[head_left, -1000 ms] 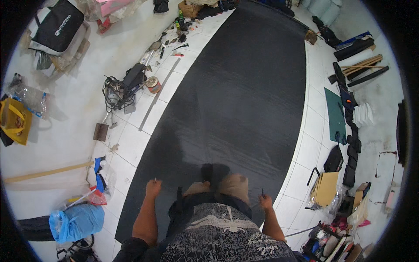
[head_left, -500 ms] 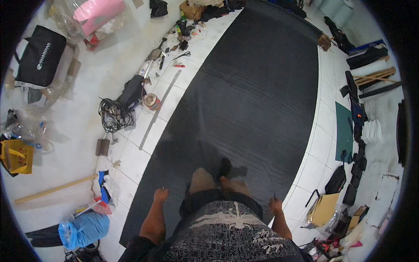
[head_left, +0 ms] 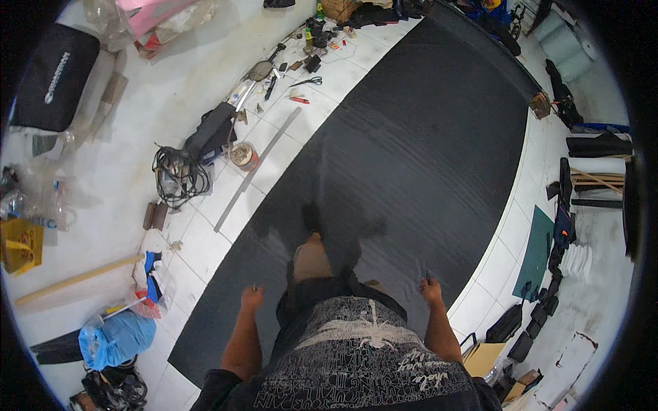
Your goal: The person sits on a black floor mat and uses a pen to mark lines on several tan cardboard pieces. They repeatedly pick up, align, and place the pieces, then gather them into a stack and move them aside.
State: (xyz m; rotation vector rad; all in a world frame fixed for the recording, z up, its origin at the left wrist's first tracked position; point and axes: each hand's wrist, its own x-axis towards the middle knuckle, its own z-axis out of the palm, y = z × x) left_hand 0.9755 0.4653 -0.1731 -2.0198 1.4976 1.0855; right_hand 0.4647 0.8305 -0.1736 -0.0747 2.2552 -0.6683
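A long black sheet [head_left: 418, 130] lies spread over the white tiled floor, and I stand on its near part with one bare leg forward. My left hand [head_left: 252, 297] is closed at my left side, above the sheet. A small tip shows at its fingers; what it belongs to I cannot make out. On my other side, my right hand [head_left: 431, 290] is closed round a thin dark tool [head_left: 426, 275] that points upward from the fingers. Its kind is too small to tell. Both hands hang clear of the sheet.
Left of the sheet lie a long metal ruler [head_left: 260, 168], scissors [head_left: 308, 81], a round tin [head_left: 243, 156] and a coiled black cable [head_left: 179, 179]. A green mat [head_left: 534, 252] lies to the right. The sheet's far end meets a dark roll [head_left: 490, 44].
The view has turned, so the sheet slants more to the right. My left leg has come forward. Both hands stay closed at my sides; the right one appears slightly higher.
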